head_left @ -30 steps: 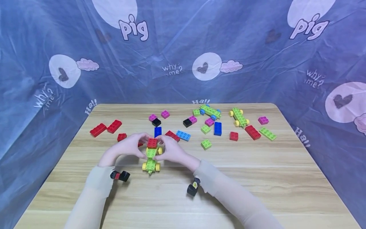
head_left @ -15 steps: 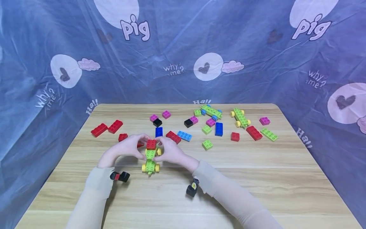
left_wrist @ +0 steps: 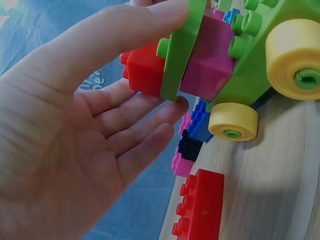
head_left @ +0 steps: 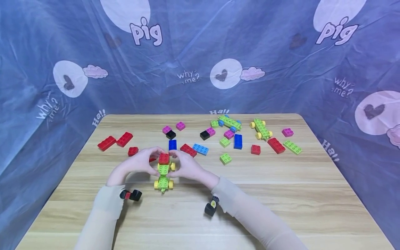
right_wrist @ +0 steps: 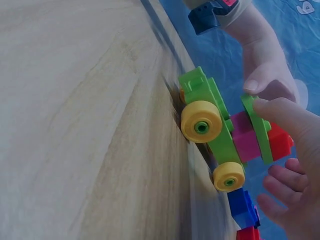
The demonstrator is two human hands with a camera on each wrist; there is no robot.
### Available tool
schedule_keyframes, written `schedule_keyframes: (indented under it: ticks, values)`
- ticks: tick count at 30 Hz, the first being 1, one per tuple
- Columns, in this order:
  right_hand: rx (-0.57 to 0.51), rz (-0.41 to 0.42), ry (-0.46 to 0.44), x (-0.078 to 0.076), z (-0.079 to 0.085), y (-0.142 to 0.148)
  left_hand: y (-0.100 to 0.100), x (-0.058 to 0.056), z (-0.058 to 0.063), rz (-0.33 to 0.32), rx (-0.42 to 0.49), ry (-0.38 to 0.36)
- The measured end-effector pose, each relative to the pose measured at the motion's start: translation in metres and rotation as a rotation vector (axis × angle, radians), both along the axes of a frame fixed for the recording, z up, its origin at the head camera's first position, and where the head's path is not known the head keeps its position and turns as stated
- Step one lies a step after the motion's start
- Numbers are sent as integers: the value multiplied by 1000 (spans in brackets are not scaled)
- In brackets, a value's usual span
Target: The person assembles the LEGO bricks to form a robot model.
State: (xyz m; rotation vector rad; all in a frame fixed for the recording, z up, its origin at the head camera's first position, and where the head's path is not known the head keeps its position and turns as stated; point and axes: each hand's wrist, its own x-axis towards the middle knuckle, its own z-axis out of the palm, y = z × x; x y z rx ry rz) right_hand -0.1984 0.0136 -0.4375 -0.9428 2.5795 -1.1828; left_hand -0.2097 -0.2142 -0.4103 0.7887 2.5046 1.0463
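Left hand [head_left: 142,161] and right hand [head_left: 186,166] close in on one green plate [head_left: 163,169] from either side, each holding it with the thumb at the near end and the fingers bent toward the far end; whether every fingertip touches, I can't tell. A red brick [head_left: 164,158] sits on the far part of that plate, and underneath is a magenta brick [left_wrist: 209,57], above a yellow-wheeled base [head_left: 163,182] in green. This stack is left of the middle of the counter [head_left: 281,184], well in from the left edge. Just past the hands lie a dark blue brick [head_left: 172,145], a long red brick [head_left: 188,150] and a light blue brick [head_left: 200,149]. Toward the left edge I see a pair of red bricks [head_left: 107,143]. Near the far edge stands a blue-wheeled base [head_left: 229,123], and toward the far right corner another green base [head_left: 261,129] on yellow wheels. Nearer the right edge is a loose green plate [head_left: 292,147]. Behind the counter hangs a blue drape [head_left: 193,38] printed "pig".
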Motion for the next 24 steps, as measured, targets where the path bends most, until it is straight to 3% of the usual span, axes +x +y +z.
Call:
schedule_keyframes:
  ticks: [9, 19, 24]
  values:
    - [-73, 29, -49, 0, -4, 25, 0, 0, -2, 12, -5, -11]
    - [-91, 11, -30, -5, -3, 75, -2, -1, -6, 13, -5, -7]
    - [-149, -32, 68, -13, -4, 102, -1, -1, -5, 21, -8, -30]
